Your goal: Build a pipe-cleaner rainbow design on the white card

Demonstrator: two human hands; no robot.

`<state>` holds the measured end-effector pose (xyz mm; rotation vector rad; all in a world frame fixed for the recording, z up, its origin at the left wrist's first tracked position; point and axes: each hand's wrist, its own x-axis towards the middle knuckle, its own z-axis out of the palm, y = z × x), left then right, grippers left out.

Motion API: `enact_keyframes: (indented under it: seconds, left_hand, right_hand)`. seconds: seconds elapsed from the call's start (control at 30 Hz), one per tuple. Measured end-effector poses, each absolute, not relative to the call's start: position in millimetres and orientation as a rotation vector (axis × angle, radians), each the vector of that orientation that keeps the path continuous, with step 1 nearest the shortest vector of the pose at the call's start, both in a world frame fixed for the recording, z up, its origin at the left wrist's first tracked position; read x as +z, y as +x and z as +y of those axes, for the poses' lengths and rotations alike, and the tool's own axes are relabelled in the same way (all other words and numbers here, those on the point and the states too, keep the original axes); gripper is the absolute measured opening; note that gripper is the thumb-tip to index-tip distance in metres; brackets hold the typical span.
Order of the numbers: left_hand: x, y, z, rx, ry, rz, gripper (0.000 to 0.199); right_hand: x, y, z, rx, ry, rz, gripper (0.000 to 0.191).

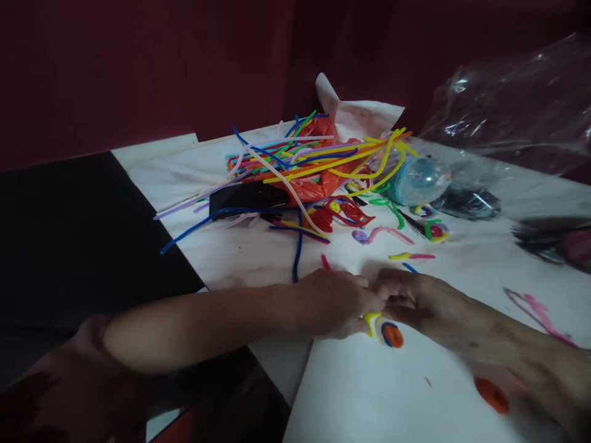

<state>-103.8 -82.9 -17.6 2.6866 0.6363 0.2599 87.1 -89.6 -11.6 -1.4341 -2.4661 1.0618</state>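
My left hand [335,304] reaches in from the left, its fingers pinched together and meeting the fingertips of my right hand [410,298]. A bent yellow pipe cleaner [370,320] shows at the left thumb and fingers. Against it sits a coiled pipe cleaner disc [392,335] with an orange middle and a blue and pale rim. The right fingers are curled in a pinch, and what lies between them is hidden. Under both hands is a white paper sheet [351,387]. An orange coil [492,395] lies below my right forearm.
Loose pipe cleaners [318,157] of many colours heap at the back around red plastic wrapping [307,187]. A clear blue-tinted plastic container [418,179] lies to their right. Clear plastic film [517,117] stands at the back right. A pink bent piece [538,311] lies at the right.
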Motion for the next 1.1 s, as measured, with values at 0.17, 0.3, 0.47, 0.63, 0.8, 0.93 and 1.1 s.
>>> enact_keyframes:
  seconds: [0.17,0.3,0.47,0.63,0.8,0.93,1.1]
  left_hand:
    - [-21,-103,-87,0.305,2.717,0.65,0.017]
    - [-23,-101,-92,0.365,2.741,0.727,0.03]
    - [-23,-98,-94,0.35,2.76,0.752,0.031]
    - [-26,-97,-92,0.324,2.713,0.754,0.017]
    - [-26,-96,-94,0.35,2.729,0.773,0.021]
    - [-22,-96,-97,0.372,2.724,0.808,0.032]
    - [-22,-96,-99,0.387,2.759,0.813,0.036]
  right_hand:
    - [-12,86,-91,1.034,-1.417,-2.472,0.02]
    - [-10,85,-94,0.911,-1.452,-2.526,0.017]
    - [-9,86,-95,0.871,-1.436,-2.558,0.016]
    - [-6,82,-94,0.847,-1.452,-2.574,0.018]
    - [-6,83,-95,0.804,-1.441,-2.598,0.018]
    - [-7,83,-96,0.715,-1.451,-2.643,0.013]
    - [-5,81,-97,0.554,-1.463,-2.683,0.008]
